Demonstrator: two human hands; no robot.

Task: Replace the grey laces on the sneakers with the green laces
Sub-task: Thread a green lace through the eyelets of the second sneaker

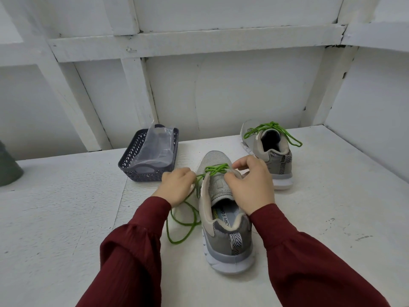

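Observation:
A grey sneaker (223,231) stands heel toward me at the middle of the white table. A green lace (215,170) crosses its eyelets near the toe. My left hand (177,187) grips the lace's left strand beside the shoe, and the loose end loops down on the table (183,227). My right hand (250,185) rests on the shoe's right side, fingers curled and pinching at the lace by the eyelets. A second grey sneaker (269,156) stands behind on the right, with a green lace (273,130) tied in a bow.
A dark plastic basket (132,171) with a clear plastic bag (156,147) in it sits left of the shoes. A dark green object (7,165) shows at the far left edge. White panelled walls close the table's back and right.

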